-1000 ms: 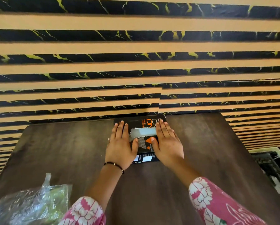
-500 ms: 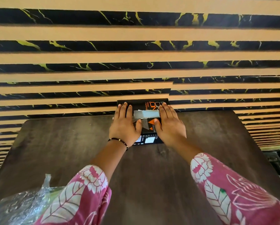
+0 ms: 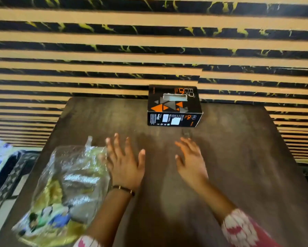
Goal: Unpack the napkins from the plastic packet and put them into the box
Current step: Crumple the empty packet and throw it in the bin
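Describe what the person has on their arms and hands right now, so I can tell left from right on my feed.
The left hand is bare, with a thin dark beaded bracelet at the wrist. The right hand wears nothing visible. Both arms end in pink sleeves with a white leaf or floral print: right sleeve, left sleeve just at the frame's bottom edge. The picture is motion-blurred.

Both hands are held palm down with fingers spread and nothing grasped. The left hand [image 3: 124, 164], a dark bracelet [image 3: 123, 189] at its wrist, is set apart from the right hand [image 3: 190, 163]; patterned pink sleeves [image 3: 242, 229] are seen.
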A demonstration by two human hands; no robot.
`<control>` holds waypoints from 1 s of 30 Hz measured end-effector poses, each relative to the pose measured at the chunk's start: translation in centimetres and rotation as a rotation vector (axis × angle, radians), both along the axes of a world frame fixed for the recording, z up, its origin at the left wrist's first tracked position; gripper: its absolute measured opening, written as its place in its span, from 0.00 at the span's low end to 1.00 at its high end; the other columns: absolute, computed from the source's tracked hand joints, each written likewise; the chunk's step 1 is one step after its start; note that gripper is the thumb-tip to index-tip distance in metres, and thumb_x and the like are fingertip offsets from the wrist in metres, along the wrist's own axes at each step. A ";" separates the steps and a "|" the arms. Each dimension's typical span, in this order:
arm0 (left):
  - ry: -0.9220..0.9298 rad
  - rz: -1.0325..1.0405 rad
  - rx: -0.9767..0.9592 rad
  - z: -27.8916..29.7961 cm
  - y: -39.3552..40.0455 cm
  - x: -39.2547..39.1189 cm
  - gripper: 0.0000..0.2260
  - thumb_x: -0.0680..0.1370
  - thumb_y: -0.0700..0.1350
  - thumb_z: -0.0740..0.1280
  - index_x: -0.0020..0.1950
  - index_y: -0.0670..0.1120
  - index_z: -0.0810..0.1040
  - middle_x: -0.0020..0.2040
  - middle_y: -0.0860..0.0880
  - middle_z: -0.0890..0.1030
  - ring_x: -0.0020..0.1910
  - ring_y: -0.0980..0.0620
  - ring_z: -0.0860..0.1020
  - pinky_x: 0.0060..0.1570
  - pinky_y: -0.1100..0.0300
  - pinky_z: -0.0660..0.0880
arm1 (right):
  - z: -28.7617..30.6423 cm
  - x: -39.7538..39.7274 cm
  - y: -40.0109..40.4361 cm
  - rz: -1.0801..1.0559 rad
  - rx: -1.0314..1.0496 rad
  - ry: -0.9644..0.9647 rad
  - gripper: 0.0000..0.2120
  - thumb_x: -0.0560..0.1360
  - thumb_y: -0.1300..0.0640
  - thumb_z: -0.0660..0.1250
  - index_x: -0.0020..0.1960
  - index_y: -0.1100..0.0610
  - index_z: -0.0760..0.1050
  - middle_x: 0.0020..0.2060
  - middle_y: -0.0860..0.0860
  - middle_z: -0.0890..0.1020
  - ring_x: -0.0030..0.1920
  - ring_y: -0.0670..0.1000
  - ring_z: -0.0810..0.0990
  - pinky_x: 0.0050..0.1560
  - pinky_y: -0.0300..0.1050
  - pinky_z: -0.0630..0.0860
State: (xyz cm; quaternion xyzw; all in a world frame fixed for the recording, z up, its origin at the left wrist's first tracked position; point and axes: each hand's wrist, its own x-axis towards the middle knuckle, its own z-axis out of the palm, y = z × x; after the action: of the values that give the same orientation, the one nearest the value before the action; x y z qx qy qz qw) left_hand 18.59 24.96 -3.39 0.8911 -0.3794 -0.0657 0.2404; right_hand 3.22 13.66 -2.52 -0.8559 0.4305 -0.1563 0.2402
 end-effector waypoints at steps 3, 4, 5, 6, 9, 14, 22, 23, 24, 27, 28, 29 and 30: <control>0.028 0.155 0.245 -2.0 6.5 -1.9 0.37 0.72 0.66 0.46 0.75 0.45 0.52 0.76 0.45 0.37 0.69 0.43 0.25 0.60 0.29 0.30 | -2.6 -3.3 5.3 0.085 0.124 0.060 0.21 0.70 0.55 0.60 0.62 0.56 0.74 0.67 0.56 0.72 0.70 0.58 0.66 0.70 0.41 0.55; 0.075 0.208 0.322 -2.4 7.8 -2.3 0.37 0.73 0.66 0.48 0.75 0.44 0.49 0.75 0.45 0.34 0.68 0.42 0.24 0.60 0.28 0.30 | -3.4 -4.3 6.5 0.103 0.160 0.097 0.21 0.71 0.54 0.60 0.63 0.56 0.74 0.68 0.56 0.71 0.71 0.58 0.65 0.69 0.39 0.54; 0.135 0.259 0.381 -2.6 8.9 -2.8 0.36 0.75 0.65 0.49 0.75 0.44 0.47 0.75 0.45 0.33 0.69 0.40 0.25 0.61 0.27 0.32 | -3.9 -5.3 7.6 0.118 0.187 0.130 0.21 0.71 0.54 0.59 0.63 0.55 0.73 0.69 0.55 0.70 0.71 0.57 0.65 0.69 0.39 0.53; 0.192 0.299 0.423 -2.8 9.3 -3.1 0.36 0.75 0.65 0.50 0.75 0.44 0.45 0.75 0.44 0.33 0.70 0.39 0.28 0.63 0.26 0.35 | -4.4 -6.1 8.3 0.125 0.201 0.153 0.21 0.71 0.54 0.60 0.63 0.55 0.73 0.69 0.55 0.69 0.71 0.57 0.65 0.69 0.40 0.53; 0.319 0.307 0.466 -2.4 9.0 -4.2 0.37 0.75 0.65 0.51 0.75 0.46 0.43 0.76 0.43 0.38 0.73 0.37 0.37 0.66 0.28 0.41 | -4.5 -7.8 8.9 0.124 0.166 0.184 0.19 0.74 0.55 0.61 0.65 0.54 0.71 0.72 0.54 0.65 0.73 0.55 0.61 0.68 0.39 0.50; 0.437 0.138 0.419 -1.6 5.8 -7.3 0.35 0.76 0.65 0.52 0.75 0.48 0.46 0.77 0.44 0.43 0.74 0.37 0.40 0.67 0.31 0.44 | -4.1 -10.3 8.2 0.050 0.226 0.187 0.24 0.76 0.54 0.61 0.71 0.55 0.63 0.73 0.52 0.62 0.74 0.51 0.58 0.70 0.36 0.51; 0.826 0.085 -0.241 3.0 5.3 -8.6 0.10 0.79 0.53 0.57 0.49 0.49 0.73 0.52 0.43 0.77 0.54 0.46 0.75 0.56 0.54 0.71 | -5.0 -12.6 8.1 -0.007 0.218 0.196 0.27 0.74 0.51 0.59 0.72 0.53 0.60 0.74 0.50 0.60 0.75 0.50 0.57 0.74 0.46 0.49; 0.655 0.152 -0.195 2.3 6.0 -7.3 0.19 0.77 0.58 0.58 0.58 0.45 0.73 0.58 0.41 0.76 0.61 0.42 0.72 0.60 0.48 0.68 | -5.2 -12.8 8.1 -0.001 0.200 0.205 0.29 0.73 0.50 0.58 0.73 0.53 0.59 0.75 0.49 0.59 0.75 0.49 0.56 0.74 0.47 0.48; 0.448 0.206 -0.041 1.0 6.6 -5.8 0.27 0.75 0.62 0.57 0.65 0.44 0.68 0.65 0.39 0.72 0.68 0.39 0.66 0.65 0.41 0.62 | -5.3 -12.9 8.2 0.012 0.183 0.220 0.30 0.72 0.48 0.57 0.73 0.52 0.58 0.75 0.49 0.58 0.75 0.49 0.54 0.74 0.48 0.46; 0.269 0.400 0.253 -1.3 8.9 -2.3 0.30 0.76 0.60 0.58 0.73 0.45 0.58 0.76 0.41 0.55 0.75 0.39 0.46 0.68 0.34 0.42 | -5.8 -12.9 8.7 0.055 0.137 0.290 0.33 0.72 0.45 0.53 0.75 0.50 0.51 0.76 0.48 0.51 0.76 0.49 0.47 0.72 0.47 0.39; 0.338 0.421 0.260 -1.5 9.3 -2.1 0.31 0.76 0.60 0.58 0.73 0.44 0.58 0.76 0.41 0.53 0.75 0.38 0.45 0.68 0.34 0.42 | -5.9 -12.8 8.9 0.059 0.129 0.300 0.33 0.72 0.44 0.51 0.75 0.50 0.49 0.76 0.47 0.49 0.76 0.49 0.45 0.71 0.47 0.37; 0.393 0.414 0.246 -1.7 9.6 -2.3 0.32 0.75 0.61 0.57 0.73 0.44 0.58 0.76 0.41 0.53 0.74 0.37 0.46 0.69 0.34 0.42 | -5.9 -12.8 9.0 0.064 0.126 0.306 0.34 0.72 0.42 0.49 0.75 0.50 0.47 0.77 0.47 0.48 0.76 0.48 0.43 0.70 0.47 0.35; 0.394 0.375 0.226 -2.0 9.7 -2.9 0.34 0.74 0.63 0.57 0.73 0.43 0.57 0.76 0.41 0.53 0.74 0.37 0.47 0.69 0.35 0.44 | -5.9 -12.8 9.1 0.071 0.123 0.312 0.34 0.71 0.40 0.45 0.75 0.49 0.45 0.77 0.47 0.46 0.75 0.46 0.40 0.69 0.47 0.34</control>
State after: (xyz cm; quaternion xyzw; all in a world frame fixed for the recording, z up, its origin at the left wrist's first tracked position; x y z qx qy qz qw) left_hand 15.74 34.63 -5.42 0.9368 -0.1444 -0.2338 0.2165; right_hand -9.63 22.76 -8.44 -0.8681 0.4407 0.0136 0.2280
